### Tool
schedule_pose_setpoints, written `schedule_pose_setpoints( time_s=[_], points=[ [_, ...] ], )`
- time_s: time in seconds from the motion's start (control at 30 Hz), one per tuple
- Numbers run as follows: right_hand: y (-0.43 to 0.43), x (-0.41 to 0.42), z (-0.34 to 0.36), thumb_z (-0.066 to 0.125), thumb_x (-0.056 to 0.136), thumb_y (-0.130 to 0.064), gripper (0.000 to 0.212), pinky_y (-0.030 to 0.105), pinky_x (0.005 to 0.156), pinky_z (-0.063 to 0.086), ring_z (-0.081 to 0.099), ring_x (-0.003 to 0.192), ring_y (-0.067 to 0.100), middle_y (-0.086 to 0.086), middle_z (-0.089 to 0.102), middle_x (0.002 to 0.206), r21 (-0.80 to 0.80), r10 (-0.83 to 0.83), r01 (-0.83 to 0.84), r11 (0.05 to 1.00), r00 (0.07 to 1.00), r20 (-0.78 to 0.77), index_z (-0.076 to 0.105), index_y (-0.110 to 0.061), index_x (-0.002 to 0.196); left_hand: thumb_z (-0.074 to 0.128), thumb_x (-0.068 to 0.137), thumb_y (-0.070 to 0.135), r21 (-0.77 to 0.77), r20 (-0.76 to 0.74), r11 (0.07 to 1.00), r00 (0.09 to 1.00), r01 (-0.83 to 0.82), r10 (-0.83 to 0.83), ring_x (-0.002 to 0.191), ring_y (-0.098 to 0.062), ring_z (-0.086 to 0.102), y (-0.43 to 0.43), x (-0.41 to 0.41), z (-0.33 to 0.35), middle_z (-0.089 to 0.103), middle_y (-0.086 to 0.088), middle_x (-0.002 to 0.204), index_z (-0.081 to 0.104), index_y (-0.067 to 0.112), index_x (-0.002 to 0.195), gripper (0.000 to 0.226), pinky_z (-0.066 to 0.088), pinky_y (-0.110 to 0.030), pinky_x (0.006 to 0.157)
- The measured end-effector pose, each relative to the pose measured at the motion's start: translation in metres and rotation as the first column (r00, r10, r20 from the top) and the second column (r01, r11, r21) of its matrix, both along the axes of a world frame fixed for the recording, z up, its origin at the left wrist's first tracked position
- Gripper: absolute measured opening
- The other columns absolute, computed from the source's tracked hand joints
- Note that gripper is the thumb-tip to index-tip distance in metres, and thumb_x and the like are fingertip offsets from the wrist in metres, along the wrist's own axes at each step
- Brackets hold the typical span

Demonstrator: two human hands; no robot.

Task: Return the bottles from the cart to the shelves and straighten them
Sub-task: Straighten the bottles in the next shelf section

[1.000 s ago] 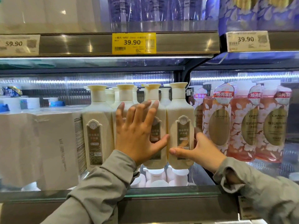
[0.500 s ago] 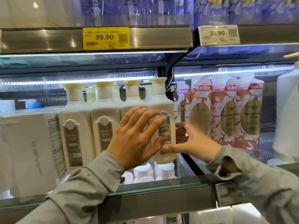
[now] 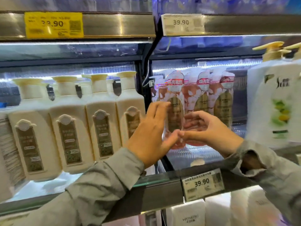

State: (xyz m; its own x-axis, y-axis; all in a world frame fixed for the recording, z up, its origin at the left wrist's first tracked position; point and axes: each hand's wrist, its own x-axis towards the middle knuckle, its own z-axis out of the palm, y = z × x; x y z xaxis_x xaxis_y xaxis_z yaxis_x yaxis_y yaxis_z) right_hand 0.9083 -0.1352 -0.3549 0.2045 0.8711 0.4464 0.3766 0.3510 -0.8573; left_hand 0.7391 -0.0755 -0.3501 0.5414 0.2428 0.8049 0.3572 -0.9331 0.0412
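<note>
Several cream pump bottles (image 3: pixel 68 128) with dark gold labels stand in a row on the lit glass shelf (image 3: pixel 156 180) at the left. To their right stand pink floral bottles (image 3: pixel 177 111) with gold oval labels and red tags. My left hand (image 3: pixel 151 136) is raised with straight, spread fingers in front of the leftmost pink bottle. My right hand (image 3: pixel 210 129) is cupped, its fingers loosely bent, in front of the pink bottles' lower parts. The two thumbs nearly meet. Neither hand holds a bottle; whether the fingertips touch one is blurred.
A large white pump bottle (image 3: pixel 275 101) with a green label stands at the right. A black upright post (image 3: pixel 145 82) divides the two shelf bays. Price tags (image 3: pixel 202 185) hang on the shelf edges. White boxes (image 3: pixel 185 216) sit on the shelf below.
Both hands have left the cream bottles and moved right, to in front of the pink bottles. The view has swung right, bringing the white green-label bottle into sight.
</note>
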Motion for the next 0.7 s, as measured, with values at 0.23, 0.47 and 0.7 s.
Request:
schedule_pose_setpoints(
  time_s=[0.23, 0.47, 0.7],
  points=[
    [0.007, 0.037, -0.001, 0.083, 0.068, -0.02, 0.05, 0.024, 0.074, 0.051, 0.06, 0.09, 0.019, 0.002, 0.063, 0.095, 0.191, -0.348, 0.336, 0.922, 0.937, 0.037, 0.054, -0.012, 0.108, 0.067, 0.081, 0.046, -0.559, 0.075, 0.828, 0.991, -0.048, 0.108, 0.143, -0.02, 0.017, 0.016, 0.043, 0.003, 0.017, -0.012, 0.155, -0.01, 0.012, 0.149, 0.108, 0.017, -0.031, 0.116],
    [0.018, 0.046, -0.001, 0.079, 0.073, -0.031, 0.057, 0.032, 0.084, 0.047, 0.053, 0.099, 0.019, 0.001, 0.05, 0.11, 0.328, -0.574, 0.486, 0.81, 0.774, 0.268, 0.046, -0.015, 0.116, 0.072, 0.078, 0.044, -0.756, 0.117, 0.654, 0.976, -0.034, 0.186, 0.14, -0.027, 0.025, 0.041, 0.07, 0.004, 0.021, -0.017, 0.151, -0.002, 0.006, 0.145, 0.107, 0.034, -0.033, 0.108],
    [0.021, 0.078, 0.007, 0.08, 0.07, -0.023, 0.058, 0.022, 0.084, 0.026, 0.039, 0.107, 0.029, 0.012, 0.041, 0.115, 0.486, -0.726, 0.583, 0.651, 0.665, 0.175, 0.043, -0.006, 0.111, 0.082, 0.07, 0.03, -0.731, 0.392, 0.654, 0.904, 0.195, 0.168, 0.122, -0.029, 0.051, 0.047, 0.077, 0.003, 0.048, -0.015, 0.136, 0.013, 0.01, 0.143, 0.103, 0.041, -0.045, 0.104]
  ],
)
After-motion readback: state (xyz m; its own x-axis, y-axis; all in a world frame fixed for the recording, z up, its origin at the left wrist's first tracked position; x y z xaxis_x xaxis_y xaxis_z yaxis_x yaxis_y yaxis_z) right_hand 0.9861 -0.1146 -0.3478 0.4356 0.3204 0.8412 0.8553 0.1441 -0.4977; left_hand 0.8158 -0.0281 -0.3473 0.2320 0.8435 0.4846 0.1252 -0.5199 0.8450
